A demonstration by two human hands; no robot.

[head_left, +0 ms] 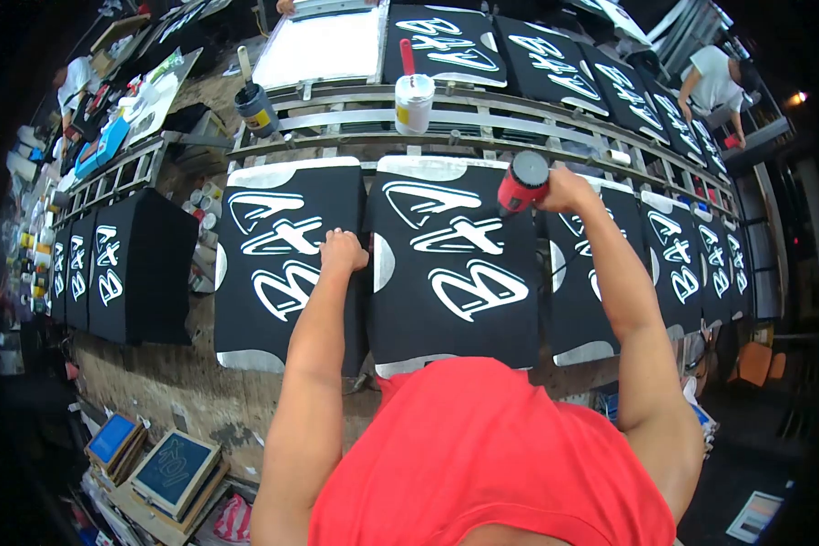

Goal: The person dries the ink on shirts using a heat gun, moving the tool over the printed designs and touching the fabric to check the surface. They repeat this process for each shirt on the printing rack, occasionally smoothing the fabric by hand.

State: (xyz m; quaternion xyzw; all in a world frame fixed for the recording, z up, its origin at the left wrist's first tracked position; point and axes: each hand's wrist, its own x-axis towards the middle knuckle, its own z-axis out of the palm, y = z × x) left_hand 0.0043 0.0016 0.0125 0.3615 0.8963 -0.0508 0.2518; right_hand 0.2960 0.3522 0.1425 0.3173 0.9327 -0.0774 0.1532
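Note:
My right hand grips a red heat gun with a round grey rear end. Its dark nozzle points down over the top right of the middle black shirt, which lies flat with white lettering. To the left, my left hand rests at the right edge of another printed black shirt. Its fingers are curled, and what they may hold is hidden. A third black shirt lies partly under my right forearm.
Beyond the shirts, a metal rail carries a white tub and a dark paint pot. A framed screen lies behind. One person stands far right, another far left. Framed screens sit lower left.

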